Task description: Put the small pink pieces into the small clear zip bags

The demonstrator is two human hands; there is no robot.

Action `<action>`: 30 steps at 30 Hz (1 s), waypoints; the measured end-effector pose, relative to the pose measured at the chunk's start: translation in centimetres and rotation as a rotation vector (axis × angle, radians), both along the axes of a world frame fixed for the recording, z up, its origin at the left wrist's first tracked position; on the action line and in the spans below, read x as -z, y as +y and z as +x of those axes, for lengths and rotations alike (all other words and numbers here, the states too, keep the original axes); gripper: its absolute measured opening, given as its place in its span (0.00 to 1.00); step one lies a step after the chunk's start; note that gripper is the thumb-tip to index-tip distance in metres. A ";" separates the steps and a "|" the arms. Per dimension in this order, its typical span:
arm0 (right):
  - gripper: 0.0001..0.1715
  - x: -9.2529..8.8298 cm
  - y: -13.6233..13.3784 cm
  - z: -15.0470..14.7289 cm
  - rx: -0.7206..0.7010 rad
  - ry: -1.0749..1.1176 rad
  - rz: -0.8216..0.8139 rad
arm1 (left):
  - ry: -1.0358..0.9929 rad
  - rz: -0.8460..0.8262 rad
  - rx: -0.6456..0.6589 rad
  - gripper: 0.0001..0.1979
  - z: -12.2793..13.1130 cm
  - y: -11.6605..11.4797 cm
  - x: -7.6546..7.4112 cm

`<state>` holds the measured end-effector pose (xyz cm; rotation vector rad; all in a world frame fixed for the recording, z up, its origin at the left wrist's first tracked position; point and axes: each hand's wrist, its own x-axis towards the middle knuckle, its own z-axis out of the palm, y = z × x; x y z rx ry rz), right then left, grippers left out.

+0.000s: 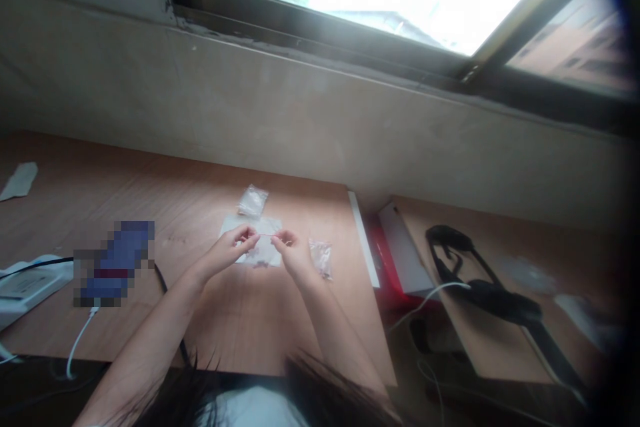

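Observation:
Between my two hands a thin pinkish strand is stretched, held by its ends. My left hand pinches one end between thumb and fingertips. At the other end, my right hand is closed in a similar pinch. Both are above a whitish sheet lying on the wooden table. Just beyond the sheet lies a small clear plastic bag. Another clear bag with small bits in it rests right of my right hand. What the bags hold is too small to make out.
A phone-like device, pixelated, with a white cable lies left, beside a white power strip. A paper scrap is at the far left. Across a gap with a red object, a second table bears a black strapped item.

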<state>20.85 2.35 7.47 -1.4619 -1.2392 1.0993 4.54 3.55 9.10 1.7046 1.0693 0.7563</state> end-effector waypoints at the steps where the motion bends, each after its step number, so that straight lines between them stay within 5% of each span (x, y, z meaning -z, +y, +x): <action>1: 0.09 0.0 0.0 0.0 -0.028 0.021 -0.001 | 0.017 0.004 0.017 0.13 0.1 0.0 -0.1; 7: 0.13 -0.1 -0.1 -0.3 -0.173 0.210 -0.073 | 0.058 0.062 -0.001 0.15 0.2 0.2 0.1; 15: 0.11 0.3 0.0 -0.4 -0.071 0.294 -0.184 | 0.050 0.043 0.022 0.13 0.3 0.0 0.2; 23: 0.14 0.0 -0.5 -0.5 -0.172 0.319 -0.135 | 0.027 0.084 -0.088 0.13 -0.2 0.3 1.1; 30: 0.12 0.1 -0.3 -0.5 -0.056 0.310 -0.170 | 0.028 0.026 -0.059 0.13 -0.3 0.3 1.1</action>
